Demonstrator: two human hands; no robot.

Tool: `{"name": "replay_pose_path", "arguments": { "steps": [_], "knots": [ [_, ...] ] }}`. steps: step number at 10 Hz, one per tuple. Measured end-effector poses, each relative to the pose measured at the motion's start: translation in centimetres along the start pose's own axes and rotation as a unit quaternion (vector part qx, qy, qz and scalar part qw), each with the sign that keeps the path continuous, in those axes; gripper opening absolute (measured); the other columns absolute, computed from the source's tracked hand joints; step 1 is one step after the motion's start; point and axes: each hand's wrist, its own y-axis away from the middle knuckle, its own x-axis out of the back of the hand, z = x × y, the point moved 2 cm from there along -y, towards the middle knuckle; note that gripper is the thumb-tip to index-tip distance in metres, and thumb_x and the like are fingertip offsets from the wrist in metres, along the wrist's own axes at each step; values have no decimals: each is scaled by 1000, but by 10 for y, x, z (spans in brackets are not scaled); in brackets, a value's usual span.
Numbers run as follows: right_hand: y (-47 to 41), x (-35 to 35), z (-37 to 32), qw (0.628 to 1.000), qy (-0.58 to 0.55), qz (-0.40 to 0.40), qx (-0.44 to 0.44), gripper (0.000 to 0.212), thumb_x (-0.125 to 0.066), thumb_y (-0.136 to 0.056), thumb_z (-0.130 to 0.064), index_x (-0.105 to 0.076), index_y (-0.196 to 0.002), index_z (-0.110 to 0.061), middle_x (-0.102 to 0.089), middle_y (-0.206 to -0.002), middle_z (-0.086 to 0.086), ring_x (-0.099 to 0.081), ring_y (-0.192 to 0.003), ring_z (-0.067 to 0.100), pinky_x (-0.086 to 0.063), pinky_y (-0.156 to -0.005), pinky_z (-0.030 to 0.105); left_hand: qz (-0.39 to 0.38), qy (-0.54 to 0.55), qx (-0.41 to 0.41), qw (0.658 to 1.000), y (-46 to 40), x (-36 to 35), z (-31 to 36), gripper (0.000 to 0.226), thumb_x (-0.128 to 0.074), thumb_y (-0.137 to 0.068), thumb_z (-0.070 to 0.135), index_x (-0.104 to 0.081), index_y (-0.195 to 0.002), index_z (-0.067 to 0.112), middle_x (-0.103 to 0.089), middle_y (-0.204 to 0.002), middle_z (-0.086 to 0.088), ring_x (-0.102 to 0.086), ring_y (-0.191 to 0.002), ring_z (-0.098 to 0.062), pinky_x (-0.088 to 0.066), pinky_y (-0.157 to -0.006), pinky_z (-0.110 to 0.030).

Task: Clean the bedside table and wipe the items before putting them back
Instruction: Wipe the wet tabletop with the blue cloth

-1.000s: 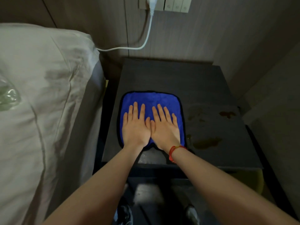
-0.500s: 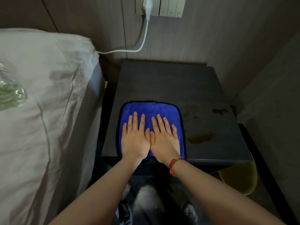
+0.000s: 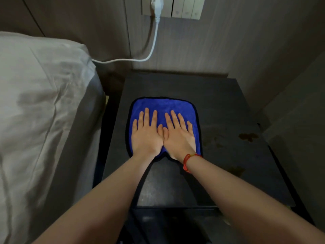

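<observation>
Both hands flat: left hand [image 3: 146,136], right hand [image 3: 179,136] pressing cloth [image 3: 163,105].

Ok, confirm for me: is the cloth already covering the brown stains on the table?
No: the blue cloth lies left of the brown stains, which sit uncovered on the table.

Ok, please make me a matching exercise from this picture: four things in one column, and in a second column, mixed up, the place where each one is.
Things:
1. cloth
2. bracelet
3. plug
4. brown stain

Places:
A. in the wall socket, above the table
B. on the right wrist
C. flat on the table, under both hands
D. on the table top near its right edge, uncovered

Both the left hand and the right hand lie flat with fingers spread.

Pairs: 1-C, 2-B, 3-A, 4-D
</observation>
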Motion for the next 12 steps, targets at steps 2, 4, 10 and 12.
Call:
{"name": "replay_pose_path", "arguments": {
  "steps": [2, 4, 10, 12],
  "knots": [
    [-65, 4, 9, 1000, -1, -1, 2, 54, -14, -99, -41, -2, -148, -25, 5, -158, -6, 7, -145, 13, 4, -117, 38, 4, 6, 3, 1000, -62, -3, 6, 55, -17, -100, 38, -2, -150, 21, 3, -159, -5, 2, -146, -20, 0, -118, -36],
    [-120, 9, 18, 1000, 5, 2, -3, 53, -14, -99, -41, -2, -148, -26, 5, -158, -7, 6, -145, 14, 3, -117, 39, 1, 3, 6, 1000, -116, -5, 11, 55, -17, -100, 38, -4, -150, 21, 1, -159, -4, 2, -146, -20, 0, -118, -36],
    [-118, 8, 23, 1000, 4, 8, 3, 54, -13, -99, -39, -2, -149, -23, 4, -158, -4, 5, -145, 16, 3, -118, 39, -9, -7, -11, 1000, -115, -3, 17, 55, -16, -100, 38, -4, -150, 20, 1, -159, -5, 0, -146, -20, -1, -118, -35],
    [-73, 4, 23, 1000, 0, 10, 0, 54, -13, -98, -40, -2, -148, -24, 4, -158, -5, 5, -145, 14, 3, -117, 38, -11, -4, -15, 1000, -70, -1, 19, 55, -17, -100, 37, -3, -150, 20, 1, -159, -5, 0, -146, -20, -1, -118, -35]
  ]
}}
